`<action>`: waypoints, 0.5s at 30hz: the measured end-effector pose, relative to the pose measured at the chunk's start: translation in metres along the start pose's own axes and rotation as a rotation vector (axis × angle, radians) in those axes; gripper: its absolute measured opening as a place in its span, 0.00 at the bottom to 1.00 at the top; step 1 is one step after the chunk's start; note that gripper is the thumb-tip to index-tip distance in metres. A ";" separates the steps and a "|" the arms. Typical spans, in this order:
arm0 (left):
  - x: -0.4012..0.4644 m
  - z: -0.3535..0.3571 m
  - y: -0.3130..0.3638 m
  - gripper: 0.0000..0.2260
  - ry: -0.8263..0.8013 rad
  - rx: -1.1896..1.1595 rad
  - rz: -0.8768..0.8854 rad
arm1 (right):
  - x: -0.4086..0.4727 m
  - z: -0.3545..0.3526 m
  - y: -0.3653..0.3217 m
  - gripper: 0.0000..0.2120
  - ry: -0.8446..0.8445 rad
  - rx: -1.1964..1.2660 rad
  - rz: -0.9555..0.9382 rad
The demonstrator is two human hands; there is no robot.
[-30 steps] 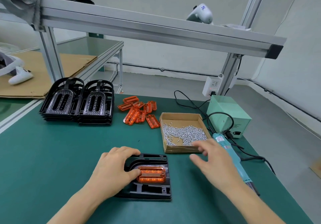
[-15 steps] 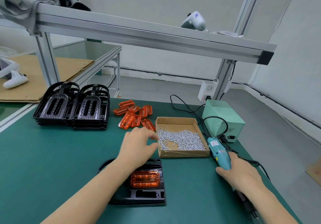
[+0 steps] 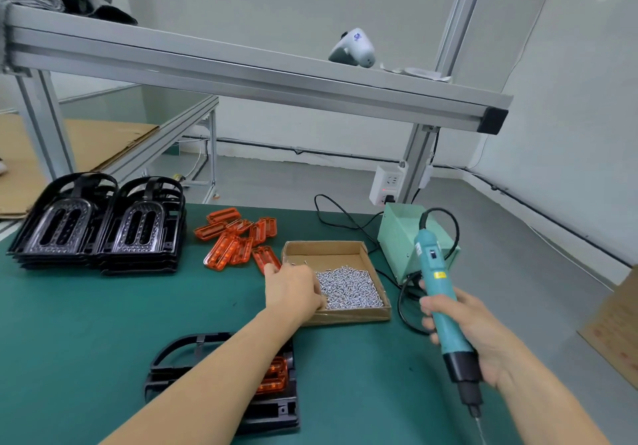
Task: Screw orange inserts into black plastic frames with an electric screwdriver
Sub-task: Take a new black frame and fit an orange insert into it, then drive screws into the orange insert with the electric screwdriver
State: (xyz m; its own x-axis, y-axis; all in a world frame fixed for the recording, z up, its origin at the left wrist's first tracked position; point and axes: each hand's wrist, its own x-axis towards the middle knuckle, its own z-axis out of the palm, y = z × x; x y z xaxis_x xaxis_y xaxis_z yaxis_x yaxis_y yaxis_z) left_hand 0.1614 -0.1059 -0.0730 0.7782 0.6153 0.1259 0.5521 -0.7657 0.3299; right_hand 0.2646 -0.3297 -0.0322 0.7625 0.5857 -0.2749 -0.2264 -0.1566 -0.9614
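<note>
A black plastic frame (image 3: 272,410) lies on the green mat near me, with an orange insert (image 3: 276,374) seated in it; my left forearm crosses over both. My left hand (image 3: 293,292) reaches into the cardboard box (image 3: 328,249), its fingers curled down into the pile of silver screws (image 3: 348,289) at the box's left side; the fingertips are hidden. To the right of the box, my right hand (image 3: 483,337) grips the teal electric screwdriver (image 3: 436,285) lifted off the mat and tilted, bit end pointing down toward me.
Two stacks of black frames (image 3: 96,230) stand at the back left, loose orange inserts (image 3: 238,237) beside them. A green power box (image 3: 397,234) with cables sits behind the screw box, near a power strip (image 3: 388,185). An aluminium beam (image 3: 241,75) runs overhead.
My left hand left the frame and moved right into the screw box. My right hand took hold of the screwdriver and raised it off the mat.
</note>
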 end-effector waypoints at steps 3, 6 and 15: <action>0.002 -0.002 0.004 0.05 -0.007 0.073 -0.002 | 0.004 0.016 -0.008 0.17 -0.021 0.178 -0.051; 0.001 -0.001 0.007 0.06 -0.007 0.112 -0.001 | 0.005 0.029 -0.015 0.16 -0.029 0.314 -0.150; 0.001 -0.008 0.007 0.06 0.004 0.135 0.144 | -0.003 0.062 -0.033 0.10 -0.012 0.627 -0.389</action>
State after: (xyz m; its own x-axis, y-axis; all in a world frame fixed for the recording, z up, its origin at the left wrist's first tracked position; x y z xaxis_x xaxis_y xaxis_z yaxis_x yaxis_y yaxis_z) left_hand 0.1640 -0.1091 -0.0635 0.8507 0.4985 0.1666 0.4709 -0.8637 0.1799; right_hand 0.2324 -0.2769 0.0016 0.8526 0.5152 0.0875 -0.2477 0.5459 -0.8004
